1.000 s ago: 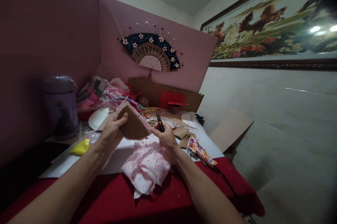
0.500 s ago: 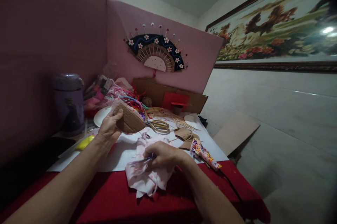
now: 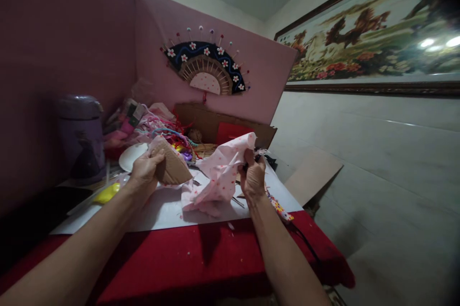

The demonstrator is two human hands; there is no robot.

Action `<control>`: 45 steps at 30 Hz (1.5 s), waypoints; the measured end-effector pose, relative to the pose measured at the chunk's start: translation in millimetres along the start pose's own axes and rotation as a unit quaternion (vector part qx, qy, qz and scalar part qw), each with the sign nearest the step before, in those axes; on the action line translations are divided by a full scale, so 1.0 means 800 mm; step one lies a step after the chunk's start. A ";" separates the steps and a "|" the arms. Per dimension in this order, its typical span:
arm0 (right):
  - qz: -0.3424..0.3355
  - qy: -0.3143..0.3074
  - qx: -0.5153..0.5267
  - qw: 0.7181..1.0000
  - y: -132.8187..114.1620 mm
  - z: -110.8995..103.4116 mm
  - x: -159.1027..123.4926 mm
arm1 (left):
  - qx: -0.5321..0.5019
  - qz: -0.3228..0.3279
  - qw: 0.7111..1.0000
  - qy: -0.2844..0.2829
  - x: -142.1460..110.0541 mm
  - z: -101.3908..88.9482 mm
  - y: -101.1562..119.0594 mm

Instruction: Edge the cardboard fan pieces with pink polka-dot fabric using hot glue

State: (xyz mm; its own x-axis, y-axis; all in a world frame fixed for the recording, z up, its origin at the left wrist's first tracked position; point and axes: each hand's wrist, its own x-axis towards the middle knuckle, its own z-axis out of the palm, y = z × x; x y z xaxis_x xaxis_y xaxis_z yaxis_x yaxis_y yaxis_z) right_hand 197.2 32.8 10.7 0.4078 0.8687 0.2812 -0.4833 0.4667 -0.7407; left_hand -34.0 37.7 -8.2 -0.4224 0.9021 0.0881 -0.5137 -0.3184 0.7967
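Observation:
My left hand (image 3: 145, 168) grips a piece of cardboard (image 3: 173, 166) by its left side; pink spotted fabric shows along its upper edge. Raised on the right, my right hand (image 3: 252, 174) is closed on a crumpled pink spotted cloth (image 3: 224, 169), which hangs down and leftward over the white sheet (image 3: 151, 212). Something dark shows between the right fingers, too hidden to name. Beyond that wrist, a flower-patterned glue gun (image 3: 278, 206) lies partly covered by the arm.
A purple flask (image 3: 82, 138) stands at the left. Behind my left hand lie a white plate (image 3: 132, 156) and a heap of coloured craft strips (image 3: 158, 124). A decorated fan (image 3: 206, 67) hangs on the pink board. Red cloth (image 3: 172, 263) covers the table's front.
My right hand has lifted the spotted cloth from the table front and carried it up and to the right. The left hand still holds the cardboard. The view has shifted slightly.

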 end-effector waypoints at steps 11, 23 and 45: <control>0.064 -0.025 0.028 0.997 0.015 -0.008 0.007 | 0.177 0.041 0.983 0.033 -0.005 -0.003 -0.005; 0.139 -0.150 0.018 0.979 0.025 -0.007 -0.007 | 0.414 0.259 0.871 0.052 -0.004 -0.007 -0.011; -0.193 -0.039 -0.281 0.939 0.033 -0.008 0.001 | 0.020 0.061 0.990 -0.123 -0.023 0.019 0.006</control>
State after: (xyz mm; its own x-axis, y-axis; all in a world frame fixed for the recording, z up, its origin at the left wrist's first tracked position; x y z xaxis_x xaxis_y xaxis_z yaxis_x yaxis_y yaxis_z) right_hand 190.0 44.9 -12.6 0.4009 0.6723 0.6224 0.1826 0.6071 -0.7734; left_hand -17.5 23.5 3.0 -0.2821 0.9032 0.3235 -0.4378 -0.4213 0.7943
